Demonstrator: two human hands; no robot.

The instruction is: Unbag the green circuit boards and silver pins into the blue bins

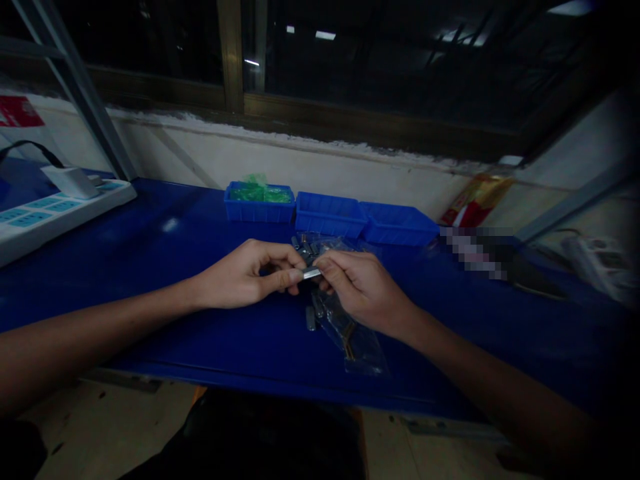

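Note:
My left hand (253,272) and my right hand (361,288) meet over the blue table (200,313), fingers pinched together. Between their fingertips is a small silver metal piece (312,273), held by both hands. Under my right hand lies a clear plastic bag (357,347) with small metal parts in it. A few loose metal parts (311,318) lie beside the bag. More small metal parts (304,243) lie in clear plastic just behind my hands.
Three blue bins stand in a row at the back: the left bin (259,205) holds green material, then the middle bin (327,215) and the right bin (400,225). A white power strip (45,213) lies at the far left. A red-yellow packet (473,200) leans on the wall.

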